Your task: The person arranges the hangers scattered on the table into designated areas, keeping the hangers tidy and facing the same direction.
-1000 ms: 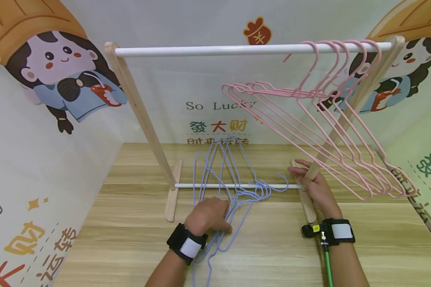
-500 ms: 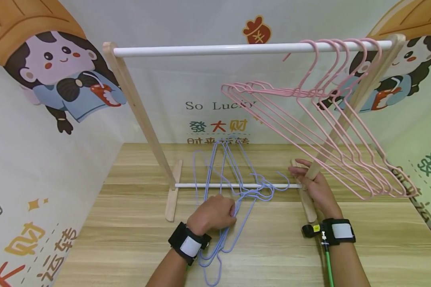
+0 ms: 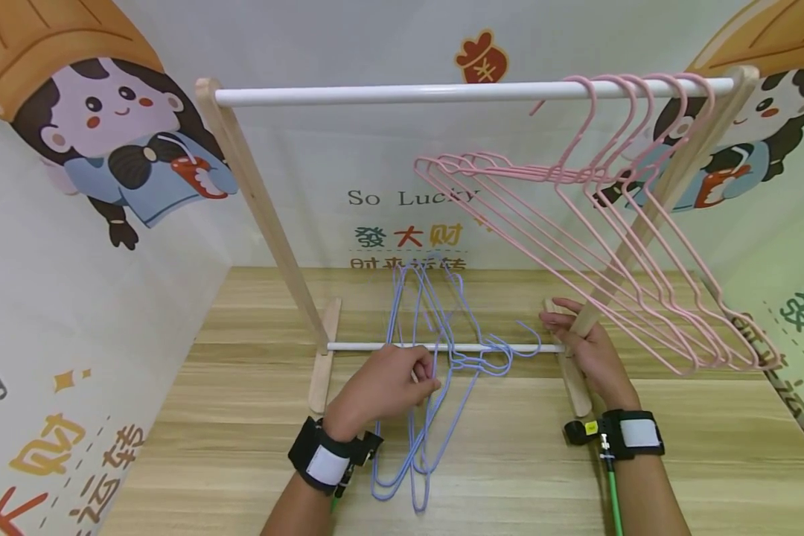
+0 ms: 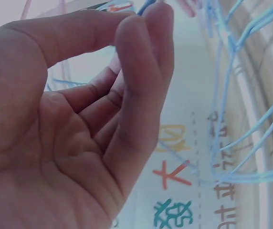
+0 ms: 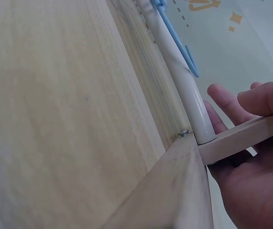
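Several blue hangers (image 3: 470,365) lie tangled over the lower white bar (image 3: 529,348) of a wooden rack. The left hand (image 3: 383,387) is over their left part; in the left wrist view its thumb and forefinger tips meet on a blue wire (image 4: 147,6), while the hand's other fingers (image 4: 96,88) bend behind. At the rack's right foot, the right hand (image 3: 599,361) grips the base of the wooden upright (image 3: 586,313). The right wrist view has this hand (image 5: 260,191) with its thumb on one side of the wood (image 5: 251,136) and fingers on the other.
Several pink hangers (image 3: 579,176) hang from the right end of the upper white bar (image 3: 375,94). The rack's left upright (image 3: 268,216) stands left of the blue hangers. Printed walls (image 3: 295,164) enclose the wooden tabletop (image 3: 234,447) behind and at both sides.
The left hand has shifted slightly up and changed its angle, with its fingers now raised to a pinch. The blue hangers' left parts have swung rightward and closer together. The right hand has stayed put.
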{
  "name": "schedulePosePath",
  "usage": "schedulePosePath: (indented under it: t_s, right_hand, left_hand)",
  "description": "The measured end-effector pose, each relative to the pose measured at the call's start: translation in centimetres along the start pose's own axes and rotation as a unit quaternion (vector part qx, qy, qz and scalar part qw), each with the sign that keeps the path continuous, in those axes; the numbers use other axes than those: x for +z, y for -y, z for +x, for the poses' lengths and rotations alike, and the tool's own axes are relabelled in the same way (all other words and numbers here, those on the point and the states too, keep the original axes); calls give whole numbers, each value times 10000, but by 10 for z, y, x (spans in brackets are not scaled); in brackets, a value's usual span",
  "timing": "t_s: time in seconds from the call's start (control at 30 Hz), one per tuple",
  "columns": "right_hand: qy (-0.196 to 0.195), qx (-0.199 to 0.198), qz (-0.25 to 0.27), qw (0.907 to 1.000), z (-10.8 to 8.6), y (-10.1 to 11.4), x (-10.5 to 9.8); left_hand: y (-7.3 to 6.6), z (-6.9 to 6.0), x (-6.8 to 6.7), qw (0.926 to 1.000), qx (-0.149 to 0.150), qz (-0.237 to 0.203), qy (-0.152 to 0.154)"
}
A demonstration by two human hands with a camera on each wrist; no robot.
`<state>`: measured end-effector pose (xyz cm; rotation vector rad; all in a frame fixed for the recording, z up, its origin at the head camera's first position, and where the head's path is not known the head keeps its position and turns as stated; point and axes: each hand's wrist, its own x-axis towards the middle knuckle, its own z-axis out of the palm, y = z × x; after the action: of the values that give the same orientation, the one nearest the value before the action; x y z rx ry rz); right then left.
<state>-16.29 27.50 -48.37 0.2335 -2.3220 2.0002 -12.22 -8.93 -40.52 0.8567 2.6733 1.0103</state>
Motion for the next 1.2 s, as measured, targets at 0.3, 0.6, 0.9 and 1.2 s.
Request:
schedulePosePath:
  t_s: [0.3, 0.6, 0.9, 1.2]
  right_hand:
    - [-52, -67, 130, 9999, -1, -2, 0]
    - [-41, -50, 142, 9999, -1, -2, -1]
    - [-41, -3, 84, 10000, -1, -1, 0]
    - [-4, -49, 69, 10000, -1, -3, 0]
  left_hand:
    - [5, -9, -21, 9992, -21, -397, -45]
    - [22, -13, -30, 9956, -7, -751, 560]
    - [34, -24, -46, 9965, -222, -657, 463]
    - [40, -30, -54, 9981, -325, -484, 181]
